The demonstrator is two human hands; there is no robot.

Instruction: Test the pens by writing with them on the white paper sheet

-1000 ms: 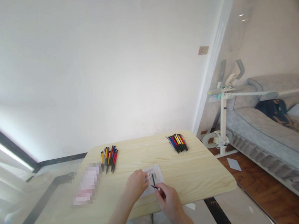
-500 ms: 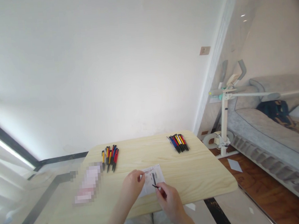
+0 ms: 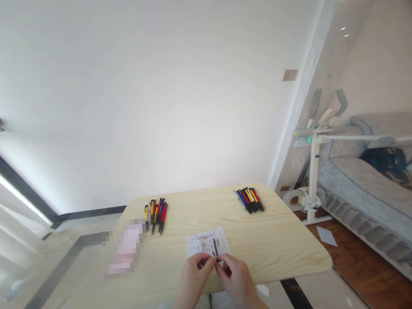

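Both hands meet over the near edge of a printed white paper sheet (image 3: pixel 195 243) on the table. My right hand (image 3: pixel 237 273) pinches a small black piece (image 3: pixel 217 259) that looks like a pen part. Fingertips of my left hand (image 3: pixel 197 273) are closed against the same spot; whatever they hold is hidden. A thin black rod-like part (image 3: pixel 215 246) lies on the sheet just beyond the fingertips. Several pens (image 3: pixel 156 215) with coloured barrels and black ends lie in a loose group at the back left. Another set of pens (image 3: pixel 249 200) lies side by side at the back right.
The light wood table (image 3: pixel 281 248) has rounded corners and stands near a white wall. A blurred-out pinkish object (image 3: pixel 127 246) shows at its left side. To the right are a white exercise machine (image 3: pixel 315 179) and a grey sofa (image 3: pixel 353 176).
My left hand has moved right and down to meet my right hand at the small black piece. The view has shifted slightly, and more of the paper sheet shows.
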